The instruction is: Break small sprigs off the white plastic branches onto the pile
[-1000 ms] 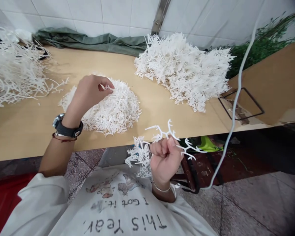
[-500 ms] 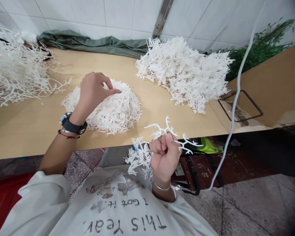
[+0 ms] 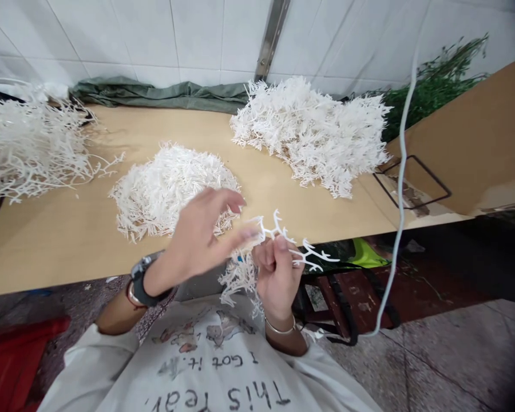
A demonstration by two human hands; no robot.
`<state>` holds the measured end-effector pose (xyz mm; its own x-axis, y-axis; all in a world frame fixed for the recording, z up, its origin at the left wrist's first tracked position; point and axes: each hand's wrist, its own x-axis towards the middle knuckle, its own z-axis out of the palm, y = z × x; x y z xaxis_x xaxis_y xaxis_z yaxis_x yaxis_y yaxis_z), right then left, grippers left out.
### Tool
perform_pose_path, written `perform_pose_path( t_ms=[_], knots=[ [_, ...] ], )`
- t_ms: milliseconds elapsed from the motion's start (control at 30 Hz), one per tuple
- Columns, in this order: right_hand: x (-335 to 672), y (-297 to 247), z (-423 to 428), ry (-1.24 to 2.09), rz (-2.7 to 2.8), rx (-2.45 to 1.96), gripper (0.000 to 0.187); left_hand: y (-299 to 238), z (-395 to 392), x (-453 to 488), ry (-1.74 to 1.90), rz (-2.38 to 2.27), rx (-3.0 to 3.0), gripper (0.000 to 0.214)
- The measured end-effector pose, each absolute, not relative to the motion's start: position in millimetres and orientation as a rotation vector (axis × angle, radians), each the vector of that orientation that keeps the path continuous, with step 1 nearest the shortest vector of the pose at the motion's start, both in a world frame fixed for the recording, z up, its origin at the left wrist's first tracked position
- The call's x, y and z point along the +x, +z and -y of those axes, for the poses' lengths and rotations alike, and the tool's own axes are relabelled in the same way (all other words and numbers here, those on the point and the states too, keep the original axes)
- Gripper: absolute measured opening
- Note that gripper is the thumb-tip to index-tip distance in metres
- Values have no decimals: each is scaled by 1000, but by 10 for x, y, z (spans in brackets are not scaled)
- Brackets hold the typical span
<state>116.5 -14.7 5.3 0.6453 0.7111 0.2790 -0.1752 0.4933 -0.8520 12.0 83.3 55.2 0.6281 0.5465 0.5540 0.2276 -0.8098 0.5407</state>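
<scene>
My right hand point(image 3: 277, 269) is closed on a bunch of white branched plastic sprigs point(image 3: 296, 252), held below the table's front edge. One forked sprig sticks out to the right of the fist, a tuft hangs to its left. My left hand point(image 3: 203, 234) is blurred by motion, just left of the right hand, its fingertips pinched near the sprig's base. What it holds, if anything, is too small to make out. Behind it on the table lies a low mound of small white pieces point(image 3: 171, 186).
On the wooden table point(image 3: 47, 229) a large pile of white sprigs point(image 3: 313, 131) sits at the back right, another pile point(image 3: 26, 143) at the far left. Green cloth point(image 3: 154, 94) lies along the tiled wall. A white cable point(image 3: 401, 171) hangs at right beside a cardboard sheet point(image 3: 467, 137).
My left hand left the small mound and swung down and right to meet the right hand. The right hand with its bunch has stayed almost still.
</scene>
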Motion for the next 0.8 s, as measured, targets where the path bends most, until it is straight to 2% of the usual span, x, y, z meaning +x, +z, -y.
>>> perform_pose_path(
  t_ms=[67, 133, 200, 400, 567, 733, 800],
  knots=[
    [1181, 54, 156, 582, 690, -915, 48, 497, -660, 161, 876, -542, 2505, 43],
    [1208, 66, 170, 587, 702, -927, 48, 431, -613, 203, 811, -490, 2591, 31],
    [1234, 83, 181, 600, 729, -951, 48, 374, -629, 241, 864, -448, 2633, 23],
    [1261, 76, 184, 632, 743, -982, 48, 244, -605, 322, 1115, -516, 2509, 20],
    [1279, 58, 176, 671, 711, -940, 48, 178, -522, 381, 1074, -550, 2160, 33],
    [1398, 163, 196, 973, 593, -776, 54, 149, -423, 376, 1059, -459, 1816, 41],
    [1537, 234, 256, 987, 581, -749, 54, 156, -378, 284, 1149, -484, 1760, 40]
  ],
)
